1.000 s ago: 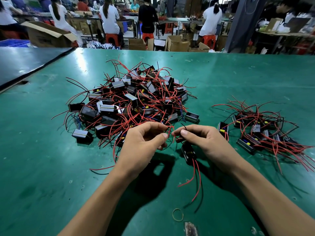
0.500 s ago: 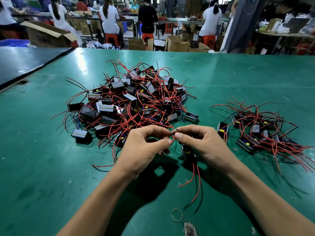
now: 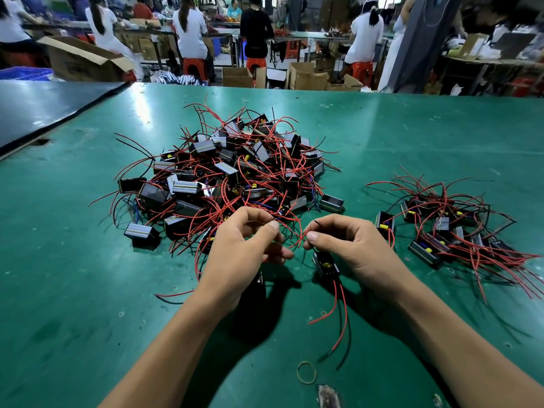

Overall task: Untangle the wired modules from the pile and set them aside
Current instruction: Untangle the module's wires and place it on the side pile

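Though few modules (image 3: 441, 224) are set aside, the pile (image 3: 229, 172) is mostly unsorted; red wires (image 3: 298, 237) are pinched by the left hand (image 3: 245, 248) and right hand (image 3: 353, 248).

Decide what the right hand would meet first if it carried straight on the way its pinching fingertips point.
Probably the thin red wire strands looped between the hands, then the left hand just beyond. The right hand points leftward; depth is unclear.

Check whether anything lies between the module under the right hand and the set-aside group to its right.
Nothing visible lies on the table between the module and the set-aside group. But a thin red wire runs between the right hand and left hand, both pinching it beside the pile.
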`<state>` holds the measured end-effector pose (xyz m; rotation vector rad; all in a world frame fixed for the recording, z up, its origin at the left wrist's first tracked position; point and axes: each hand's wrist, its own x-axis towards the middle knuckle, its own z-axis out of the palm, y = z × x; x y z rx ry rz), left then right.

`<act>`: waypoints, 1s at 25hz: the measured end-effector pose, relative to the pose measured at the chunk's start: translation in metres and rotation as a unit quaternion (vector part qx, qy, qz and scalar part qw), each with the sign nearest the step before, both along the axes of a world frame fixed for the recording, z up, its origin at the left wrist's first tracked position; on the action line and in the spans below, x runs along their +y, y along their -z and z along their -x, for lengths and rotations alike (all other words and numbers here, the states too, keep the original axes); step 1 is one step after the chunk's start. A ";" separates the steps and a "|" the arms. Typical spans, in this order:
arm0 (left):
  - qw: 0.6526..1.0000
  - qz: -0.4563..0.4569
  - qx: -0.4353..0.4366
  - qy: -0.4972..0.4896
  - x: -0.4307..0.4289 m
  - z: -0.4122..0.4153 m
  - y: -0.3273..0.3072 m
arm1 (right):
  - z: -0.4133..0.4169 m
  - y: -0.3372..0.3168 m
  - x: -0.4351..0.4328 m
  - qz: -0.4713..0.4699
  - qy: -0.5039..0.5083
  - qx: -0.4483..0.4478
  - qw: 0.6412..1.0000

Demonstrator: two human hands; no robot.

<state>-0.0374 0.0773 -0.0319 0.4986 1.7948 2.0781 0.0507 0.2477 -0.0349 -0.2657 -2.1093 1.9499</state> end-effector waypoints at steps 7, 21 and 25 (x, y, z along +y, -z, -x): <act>0.999 0.002 0.048 -0.008 -0.001 0.001 0.001 | 0.000 0.000 0.000 0.004 -0.002 0.001 1.000; 0.998 0.018 0.052 -0.003 0.002 -0.005 -0.001 | 0.003 0.002 0.001 -0.040 0.014 0.007 0.999; 0.999 0.012 0.022 -0.025 0.004 -0.003 -0.002 | 0.005 0.004 0.000 -0.020 0.006 -0.008 1.000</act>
